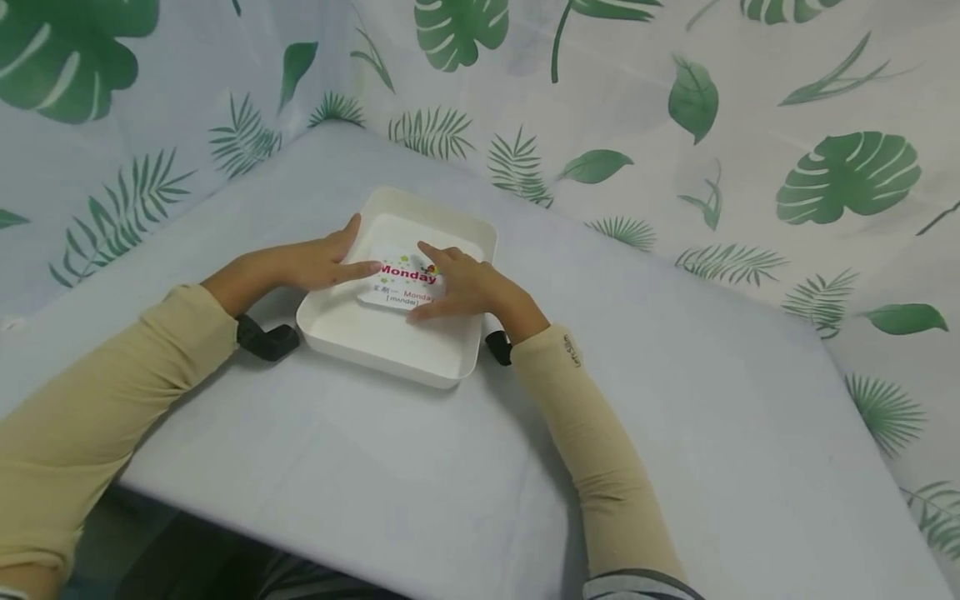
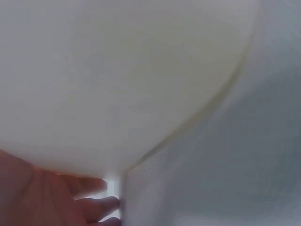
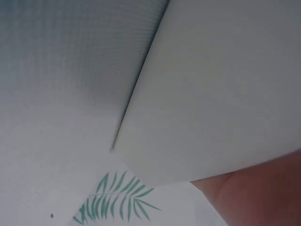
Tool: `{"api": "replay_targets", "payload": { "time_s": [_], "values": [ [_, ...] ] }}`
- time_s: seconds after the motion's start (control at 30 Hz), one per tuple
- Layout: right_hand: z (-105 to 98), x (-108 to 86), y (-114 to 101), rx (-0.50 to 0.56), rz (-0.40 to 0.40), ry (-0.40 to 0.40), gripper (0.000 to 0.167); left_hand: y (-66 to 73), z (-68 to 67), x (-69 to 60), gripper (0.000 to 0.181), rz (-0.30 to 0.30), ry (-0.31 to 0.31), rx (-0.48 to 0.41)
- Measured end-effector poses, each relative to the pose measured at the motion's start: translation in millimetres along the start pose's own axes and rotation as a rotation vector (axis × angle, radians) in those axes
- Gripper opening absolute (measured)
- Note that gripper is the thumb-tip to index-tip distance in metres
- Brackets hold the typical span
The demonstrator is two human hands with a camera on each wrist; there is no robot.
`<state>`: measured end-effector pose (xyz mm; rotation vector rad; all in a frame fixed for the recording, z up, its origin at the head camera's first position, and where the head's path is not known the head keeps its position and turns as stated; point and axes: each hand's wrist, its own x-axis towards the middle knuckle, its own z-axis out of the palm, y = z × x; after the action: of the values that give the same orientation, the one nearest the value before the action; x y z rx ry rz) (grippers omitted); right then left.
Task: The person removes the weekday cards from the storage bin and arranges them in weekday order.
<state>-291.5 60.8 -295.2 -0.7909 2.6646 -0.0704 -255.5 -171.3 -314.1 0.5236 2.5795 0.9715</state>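
A white card (image 1: 399,295) printed with "Monday" in pink lies face up in a shallow white tray (image 1: 382,354); whether more cards lie under it I cannot tell. My left hand (image 1: 318,260) reaches over the tray's left rim, thumb raised and one straight finger at the card's left edge. Across the card's right part spreads my right hand (image 1: 468,287), thumb near the lower edge and a finger near the upper edge, hiding that side. Both wrist views show mostly the tray's outer wall, with part of the left hand (image 2: 51,200) and right hand (image 3: 263,190) at the bottom.
The tray stands on a table with a pale cloth (image 1: 675,400). Leaf-printed curtains (image 1: 750,108) hang behind and to the left of the table. Black wrist devices (image 1: 267,340) sit under both wrists, beside the tray. The table's front edge is at the lower left.
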Motion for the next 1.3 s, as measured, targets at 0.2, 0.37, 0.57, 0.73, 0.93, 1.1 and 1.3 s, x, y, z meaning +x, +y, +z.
{"api": "replay_targets", "payload": {
  "time_s": [0.2,0.37,0.57,0.73,0.93,1.1,1.3],
  "values": [
    [-3.5,-2.6,2.4,0.089,-0.013,0.054,0.098,2.5,-1.9,0.4,0.096,-0.007,-0.002,0.018],
    [-6.6,-9.8,5.7,0.121,-0.025,0.116,0.082,2.3,-0.9,2.7,0.095,-0.011,-0.006,0.023],
    [-7.3,-21.2,15.1,0.091,-0.024,0.212,0.067,0.7,0.2,2.1,0.096,-0.011,-0.005,0.025],
    [-10.4,-34.9,21.7,0.154,-0.035,0.317,0.061,0.1,-0.8,-0.6,0.099,-0.014,0.001,0.018],
    [-10.6,-52.3,33.9,0.175,0.0,0.372,0.057,-2.2,0.3,-1.2,0.1,-0.008,0.002,0.012],
    [-5.8,-68.2,51.6,0.168,0.031,0.378,0.054,-2.1,1.7,-1.3,0.099,-0.013,-0.002,0.035],
    [-1.2,-83.7,77.1,0.142,0.068,0.386,0.056,1.9,0.8,-0.6,0.096,-0.02,-0.007,0.046]
  ]
}}
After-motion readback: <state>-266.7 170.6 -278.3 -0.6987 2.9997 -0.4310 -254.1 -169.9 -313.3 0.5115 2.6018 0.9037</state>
